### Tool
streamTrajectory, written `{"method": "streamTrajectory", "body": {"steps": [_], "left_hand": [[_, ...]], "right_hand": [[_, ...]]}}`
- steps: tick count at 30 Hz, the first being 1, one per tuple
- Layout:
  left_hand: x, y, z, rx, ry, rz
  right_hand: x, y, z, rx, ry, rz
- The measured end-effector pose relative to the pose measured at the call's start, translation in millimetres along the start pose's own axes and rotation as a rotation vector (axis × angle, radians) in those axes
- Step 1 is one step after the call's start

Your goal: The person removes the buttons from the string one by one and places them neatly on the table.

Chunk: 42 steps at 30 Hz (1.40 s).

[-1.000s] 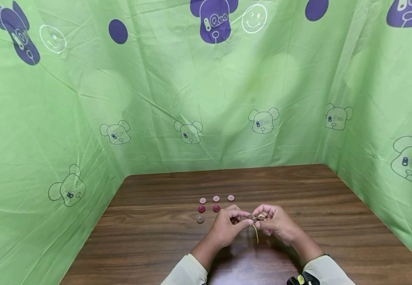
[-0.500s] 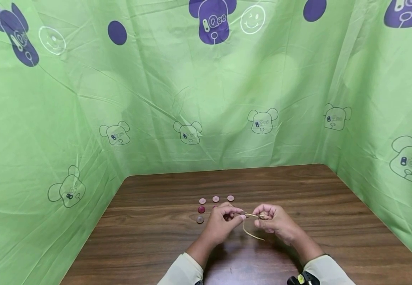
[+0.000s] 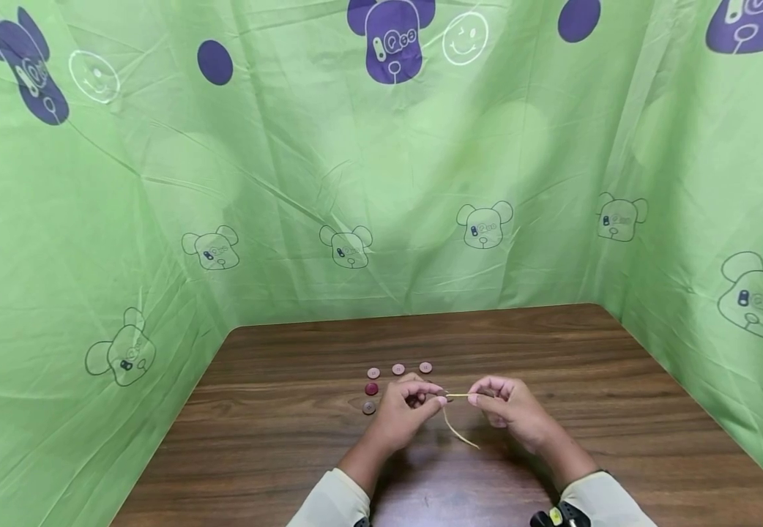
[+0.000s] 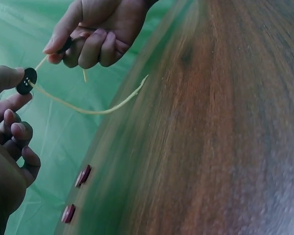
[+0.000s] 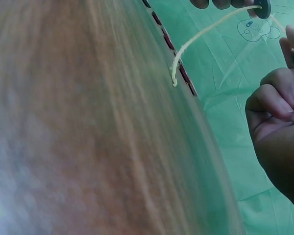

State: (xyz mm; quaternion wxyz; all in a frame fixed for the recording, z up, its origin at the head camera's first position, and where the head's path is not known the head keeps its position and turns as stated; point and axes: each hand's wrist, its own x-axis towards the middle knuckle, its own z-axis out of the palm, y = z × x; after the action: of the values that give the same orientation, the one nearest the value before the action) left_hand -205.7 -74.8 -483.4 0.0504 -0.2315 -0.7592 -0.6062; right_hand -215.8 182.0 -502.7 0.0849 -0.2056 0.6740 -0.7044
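Between thumb and index finger, my left hand (image 3: 403, 411) pinches a dark round button (image 4: 27, 81) by its edge. A thin yellow cord (image 4: 95, 112) passes through a hole in it, and the cord's loose end hangs in a curve above the table. My right hand (image 3: 518, 414) pinches the cord on the button's other side, its remaining fingers curled in. Between the hands the cord runs straight and short. Another dark button (image 4: 65, 45) shows at the right hand's fingers, mostly covered by them.
On the wooden table (image 3: 276, 439), beyond the left hand, three pink buttons (image 3: 398, 369) lie in a row. Nearer are a dark red button (image 3: 371, 389) and a grey-brown button (image 3: 369, 408). Green printed cloth (image 3: 276, 183) walls the table's back and sides.
My hands were close together and have drawn apart, the left moving leftward with its button. The cord between them has straightened, and its loose end swings below the left hand.
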Motion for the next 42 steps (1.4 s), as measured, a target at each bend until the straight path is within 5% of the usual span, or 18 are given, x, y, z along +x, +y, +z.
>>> {"method": "streamTrajectory", "body": {"steps": [16,30,42], "left_hand": [[0.6,-11.8,-8.8,0.024,0.044,0.006],[-1.8,-20.1,-23.2,0.031,0.088,-0.028],[-6.4,-29.8,-38.5,0.057,0.101,0.015]], "right_hand": [[0.3,-1.9,1.5,-0.050,0.092,-0.024],[0.7,-0.9,0.0,-0.050,0.094,-0.049],[-0.2,-2.1,-1.3,-0.058,0.106,-0.046]]}}
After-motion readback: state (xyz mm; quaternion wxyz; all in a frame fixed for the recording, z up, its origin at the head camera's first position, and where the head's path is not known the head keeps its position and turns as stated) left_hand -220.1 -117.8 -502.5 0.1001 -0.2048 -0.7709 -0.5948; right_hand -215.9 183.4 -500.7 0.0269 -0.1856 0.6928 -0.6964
